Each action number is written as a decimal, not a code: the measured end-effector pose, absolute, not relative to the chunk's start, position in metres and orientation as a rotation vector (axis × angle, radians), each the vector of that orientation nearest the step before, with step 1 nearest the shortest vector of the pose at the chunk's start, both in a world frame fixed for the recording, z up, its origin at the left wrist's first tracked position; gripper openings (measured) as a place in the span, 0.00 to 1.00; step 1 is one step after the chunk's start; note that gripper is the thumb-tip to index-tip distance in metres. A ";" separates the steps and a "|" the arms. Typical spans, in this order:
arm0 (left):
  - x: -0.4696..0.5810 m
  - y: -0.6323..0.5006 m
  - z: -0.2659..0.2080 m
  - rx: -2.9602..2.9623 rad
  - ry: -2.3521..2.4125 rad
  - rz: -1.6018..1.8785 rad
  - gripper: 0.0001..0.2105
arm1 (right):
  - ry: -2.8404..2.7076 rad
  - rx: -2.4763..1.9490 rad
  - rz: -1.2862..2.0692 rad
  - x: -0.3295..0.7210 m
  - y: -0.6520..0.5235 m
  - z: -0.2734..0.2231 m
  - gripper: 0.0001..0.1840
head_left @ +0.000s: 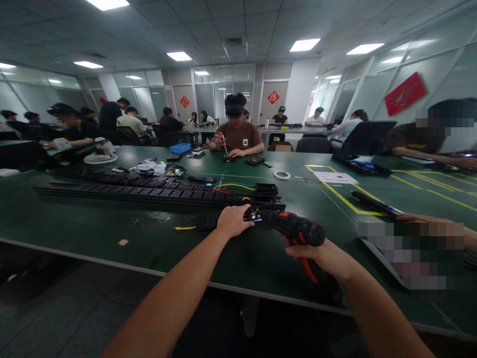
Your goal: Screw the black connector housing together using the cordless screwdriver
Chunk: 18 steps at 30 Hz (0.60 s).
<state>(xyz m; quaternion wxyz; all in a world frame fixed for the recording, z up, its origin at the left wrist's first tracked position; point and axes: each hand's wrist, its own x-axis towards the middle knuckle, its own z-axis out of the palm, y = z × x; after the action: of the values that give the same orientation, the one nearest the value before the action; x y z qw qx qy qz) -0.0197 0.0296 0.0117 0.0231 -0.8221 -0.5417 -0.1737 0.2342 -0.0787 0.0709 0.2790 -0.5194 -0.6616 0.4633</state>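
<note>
My right hand [316,253] is wrapped round the grip of a black and orange cordless drill [296,226], whose nose points left. My left hand [234,221] is closed on the end of a short black socket strip [206,222]. A small part with a bright, shiny face [255,214] shows between the thumb and fingers, close to the drill's nose. Whether the bit touches it, I cannot tell. From the strip's left end a yellow wire [185,228] sticks out. Just behind my left hand lie long black power strips [149,193] side by side.
Blue and yellow wires [238,185] lie behind the strips, near a roll of white tape [281,175]. A blue basket [180,148] stands farther back. Across the table a person [238,132] holds a red screwdriver [222,138]. At right, another person's hand [428,223] rests by a black tool [374,203].
</note>
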 end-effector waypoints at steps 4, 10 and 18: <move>-0.019 0.030 0.012 -2.551 -1.679 -0.530 0.31 | -1.785 -1.381 1.253 0.234 -0.079 0.071 0.11; -0.019 0.029 0.013 -2.547 -1.688 -0.511 0.32 | -1.790 -1.382 1.250 0.233 -0.078 0.070 0.12; -0.019 0.029 0.014 -2.548 -1.676 -0.509 0.31 | -1.769 -1.385 1.256 0.236 -0.077 0.068 0.13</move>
<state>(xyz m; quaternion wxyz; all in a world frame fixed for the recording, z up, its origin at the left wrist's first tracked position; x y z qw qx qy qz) -0.0190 0.0285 0.0136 0.0247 -0.8238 -0.5419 -0.1646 0.2363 -0.0773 0.0678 0.2801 -0.5164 -0.6598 0.4686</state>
